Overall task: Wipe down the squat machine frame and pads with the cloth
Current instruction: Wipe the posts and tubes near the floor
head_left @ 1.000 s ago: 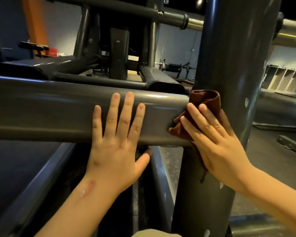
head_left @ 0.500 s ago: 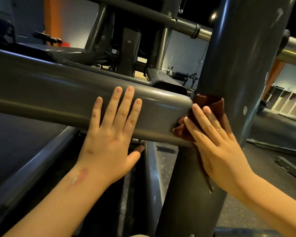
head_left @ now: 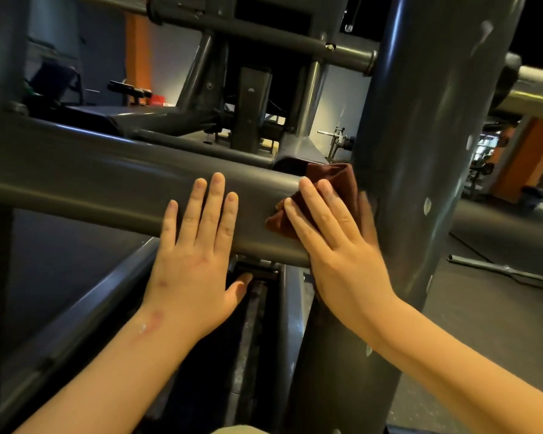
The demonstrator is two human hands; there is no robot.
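your right hand (head_left: 336,245) has slid the cloth (head_left: 336,180) leftward onto the end of the horizontal bar (head_left: 91,189), fingers straight, pressing it flat. your left hand (head_left: 198,255) lies just beside on that bar, fingers straight, holding nothing. the cloth's far edge touches the upright post (head_left: 420,120).

A crumpled, dark reddish-brown cloth (head_left: 333,180) lies under the flat right grip (head_left: 342,252), pressed to the joint where the grey horizontal frame bar (head_left: 91,189) meets the thick upright post (head_left: 420,151). Its folds show beyond the fingertips.
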